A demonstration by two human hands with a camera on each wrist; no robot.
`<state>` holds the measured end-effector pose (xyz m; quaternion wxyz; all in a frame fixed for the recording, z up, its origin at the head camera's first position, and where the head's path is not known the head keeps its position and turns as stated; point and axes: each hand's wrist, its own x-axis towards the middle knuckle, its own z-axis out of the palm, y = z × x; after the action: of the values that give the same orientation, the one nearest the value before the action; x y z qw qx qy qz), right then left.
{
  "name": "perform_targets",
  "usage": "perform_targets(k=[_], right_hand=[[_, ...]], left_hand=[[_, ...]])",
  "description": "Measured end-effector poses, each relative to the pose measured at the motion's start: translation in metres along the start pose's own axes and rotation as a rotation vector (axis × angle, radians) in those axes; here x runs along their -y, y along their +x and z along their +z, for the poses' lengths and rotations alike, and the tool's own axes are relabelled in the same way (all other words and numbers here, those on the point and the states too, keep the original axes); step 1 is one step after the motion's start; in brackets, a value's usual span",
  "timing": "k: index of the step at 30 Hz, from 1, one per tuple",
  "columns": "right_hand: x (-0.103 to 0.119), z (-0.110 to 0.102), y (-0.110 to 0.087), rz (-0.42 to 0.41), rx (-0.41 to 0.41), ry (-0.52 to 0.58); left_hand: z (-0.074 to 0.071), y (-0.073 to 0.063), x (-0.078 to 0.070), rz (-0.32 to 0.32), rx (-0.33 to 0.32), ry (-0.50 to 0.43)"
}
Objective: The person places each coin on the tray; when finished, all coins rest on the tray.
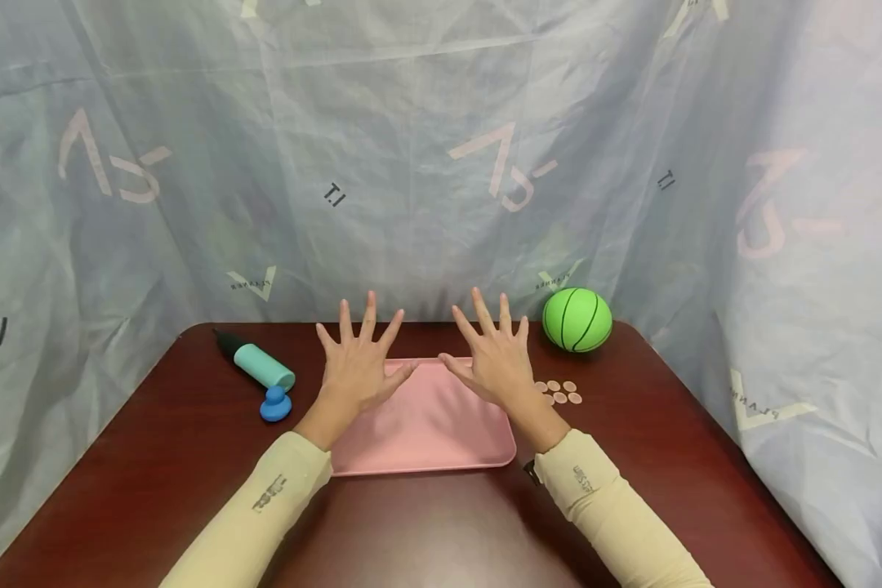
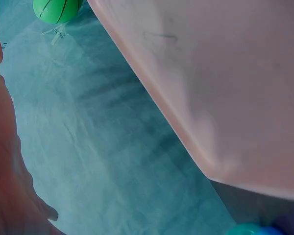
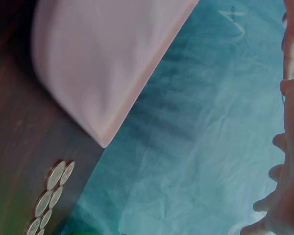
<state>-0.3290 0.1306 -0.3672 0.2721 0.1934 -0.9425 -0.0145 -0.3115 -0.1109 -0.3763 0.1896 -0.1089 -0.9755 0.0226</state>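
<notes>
Both hands hang in the air over a pink tray [image 1: 434,425], fingers spread and straight, holding nothing. My left hand [image 1: 356,367] is above the tray's left part; my right hand [image 1: 496,363] is above its right part. Several coins [image 1: 569,387] lie in two rows right of the tray, partly hidden by the right wrist. In the right wrist view the coins [image 3: 54,176] sit near a corner of the tray [image 3: 103,83]. Toward the back right is a green ball [image 1: 576,319] with black lines.
On the left lies a teal cylinder with a black tapered end [image 1: 265,367], and in front of it a small blue knobbed object [image 1: 275,404]. The dark red-brown table [image 1: 412,531] is enclosed by a grey printed cloth [image 1: 412,163] at the back and sides.
</notes>
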Motion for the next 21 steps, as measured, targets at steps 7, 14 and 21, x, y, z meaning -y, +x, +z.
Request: perform_targets(k=[7,14,21], right_hand=[[-0.014,-0.002,-0.014,0.006,0.053,0.075],[-0.033,-0.009,-0.034,0.013,0.061,0.188],[-0.055,-0.007,-0.045,0.047,0.177,0.288]], left_hand=[[0.0,-0.02,0.02,-0.061,0.051,-0.143],[0.004,-0.05,0.047,-0.11,0.057,-0.329],[0.01,-0.067,0.067,-0.177,0.155,-0.444]])
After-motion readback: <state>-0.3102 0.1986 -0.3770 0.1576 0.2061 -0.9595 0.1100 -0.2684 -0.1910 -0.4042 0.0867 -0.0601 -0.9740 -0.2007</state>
